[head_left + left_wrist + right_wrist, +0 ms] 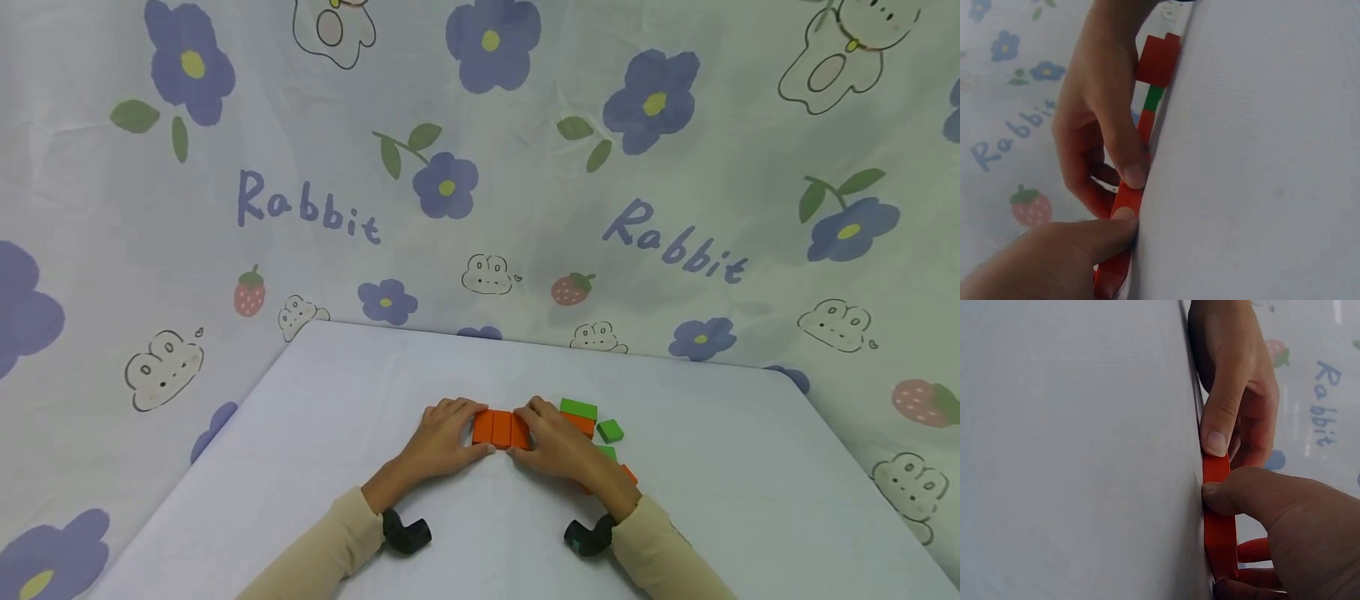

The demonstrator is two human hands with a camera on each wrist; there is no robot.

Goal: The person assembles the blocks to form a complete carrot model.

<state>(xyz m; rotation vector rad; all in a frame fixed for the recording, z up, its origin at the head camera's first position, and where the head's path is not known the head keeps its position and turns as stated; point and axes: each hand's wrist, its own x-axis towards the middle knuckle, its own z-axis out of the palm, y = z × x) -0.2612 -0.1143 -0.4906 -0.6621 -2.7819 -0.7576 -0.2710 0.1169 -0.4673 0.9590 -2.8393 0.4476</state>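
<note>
Three orange blocks [502, 428] lie side by side in a row on the white table, between the two hands. My left hand [442, 440] grips the left end of the row, thumb at the near side and fingers around the far side. At the other end, my right hand [561, 443] pinches the rightmost block in the same way. In the left wrist view the thumb of the left hand [1047, 253] presses the near face of the orange row [1127, 199]. The right wrist view has the right thumb [1222, 499] against the orange face, close to the left thumb.
Right of the row, a green block [578, 408] lies behind an orange block [579, 426], with a small green block [611, 430] beside them. Another green block [607, 452] and an orange block [628, 475] are partly hidden by the right wrist. Printed cloth hangs behind the white table [375, 375].
</note>
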